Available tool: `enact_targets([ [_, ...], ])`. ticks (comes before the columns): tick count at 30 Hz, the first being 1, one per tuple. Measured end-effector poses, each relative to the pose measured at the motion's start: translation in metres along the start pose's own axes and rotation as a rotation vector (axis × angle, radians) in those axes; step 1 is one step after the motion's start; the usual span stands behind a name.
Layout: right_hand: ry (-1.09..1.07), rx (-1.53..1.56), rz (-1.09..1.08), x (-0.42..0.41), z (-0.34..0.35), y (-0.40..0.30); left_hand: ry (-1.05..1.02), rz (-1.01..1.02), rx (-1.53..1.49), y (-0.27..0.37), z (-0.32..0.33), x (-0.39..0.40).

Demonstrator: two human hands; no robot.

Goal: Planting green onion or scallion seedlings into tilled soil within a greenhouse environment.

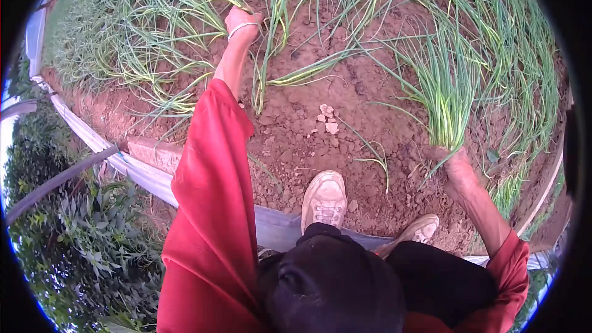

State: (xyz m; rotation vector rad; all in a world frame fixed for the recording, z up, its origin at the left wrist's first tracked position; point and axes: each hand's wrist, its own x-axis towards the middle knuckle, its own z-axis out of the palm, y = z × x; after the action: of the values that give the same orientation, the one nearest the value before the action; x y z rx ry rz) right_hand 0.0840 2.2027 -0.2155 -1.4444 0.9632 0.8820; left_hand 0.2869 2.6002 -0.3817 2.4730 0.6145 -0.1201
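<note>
My left hand (243, 21), with a thin band at its wrist, reaches to the upper left and is closed round the base of a few green onion-like shoots that spread away from it. At the right, my right hand (451, 164) grips a thick upright bunch of onion-like seedlings (447, 101) low down, near the soil; its fingers are partly hidden by the leaves. Between the hands, loose shoots (305, 74) lie flat on the reddish soil (296, 125).
Dense seedlings (513, 55) stand at the right and more (125, 18) at the upper left. Pale clods (329, 120) lie ahead of my shoes (326, 196). A plastic-covered edge (148, 180) and a pole (60, 185) run at the left, beside leafy plants (106, 236).
</note>
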Motion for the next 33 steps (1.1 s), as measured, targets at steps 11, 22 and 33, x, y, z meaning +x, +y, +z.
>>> enact_targets([
  [11, 0.018, 0.076, -0.022, 0.005, 0.002, -0.001, 0.018, -0.044, 0.143, 0.021, 0.004, -0.011],
  [22, 0.067, 0.026, -0.084, -0.01, -0.003, -0.009, 0.088, -0.028, 0.281, 0.023, 0.014, -0.009],
  [33, 0.106, 0.062, -0.112, -0.014, -0.01, 0.005, 0.026, -0.046, 0.196, 0.029, 0.009, -0.016],
])
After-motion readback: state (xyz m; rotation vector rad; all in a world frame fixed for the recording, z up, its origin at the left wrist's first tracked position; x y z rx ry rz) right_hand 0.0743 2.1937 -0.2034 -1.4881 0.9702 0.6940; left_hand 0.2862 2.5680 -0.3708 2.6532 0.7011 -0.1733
